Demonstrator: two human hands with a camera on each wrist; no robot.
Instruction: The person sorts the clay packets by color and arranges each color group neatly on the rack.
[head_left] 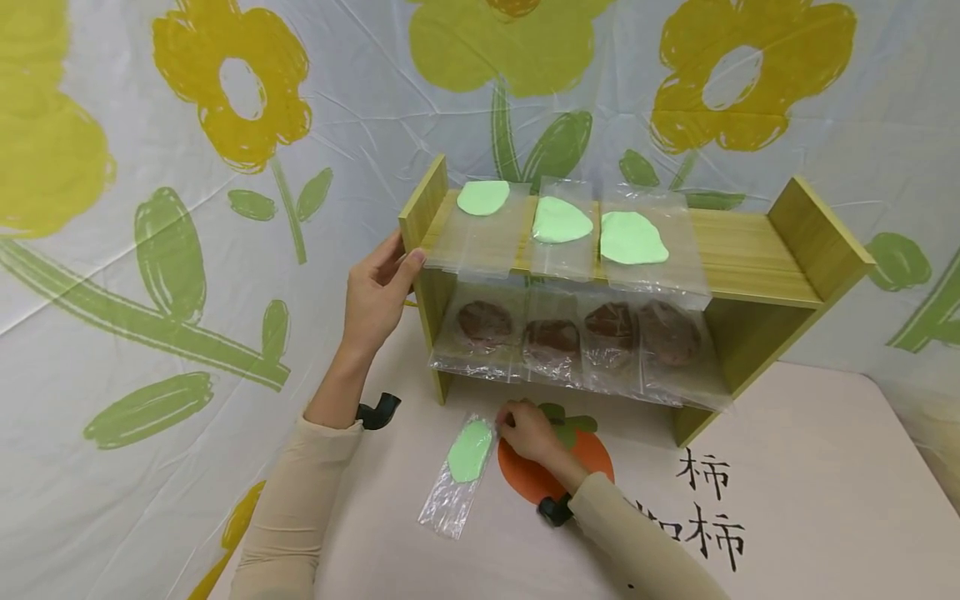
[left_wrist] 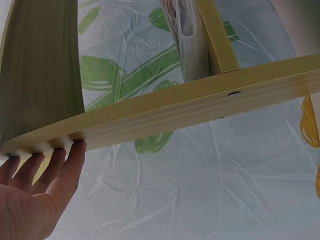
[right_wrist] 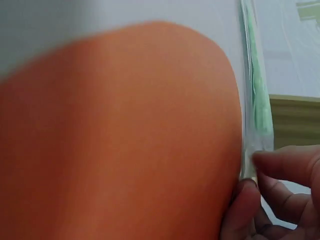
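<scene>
My right hand (head_left: 531, 432) pinches the end of a clear plastic bag (head_left: 447, 512) between thumb and fingertips, low over the table. Inside that bag is a flat pale-green piece (head_left: 470, 451), seen edge-on in the right wrist view as a green strip (right_wrist: 260, 100). My left hand (head_left: 377, 292) rests against the left side panel of a small two-tier wooden shelf (head_left: 738, 250). In the left wrist view, the fingers (left_wrist: 70, 167) lie fairly straight with their tips touching the panel (left_wrist: 165, 117).
Three bagged pale-green pieces (head_left: 561, 221) lie on the upper tier towards the left. Several bagged dark-brown round pieces (head_left: 551, 342) line the lower tier. An orange persimmon picture (head_left: 525, 475) and black characters (head_left: 716, 533) mark the pale table. A flower-printed cloth (head_left: 360, 108) hangs behind.
</scene>
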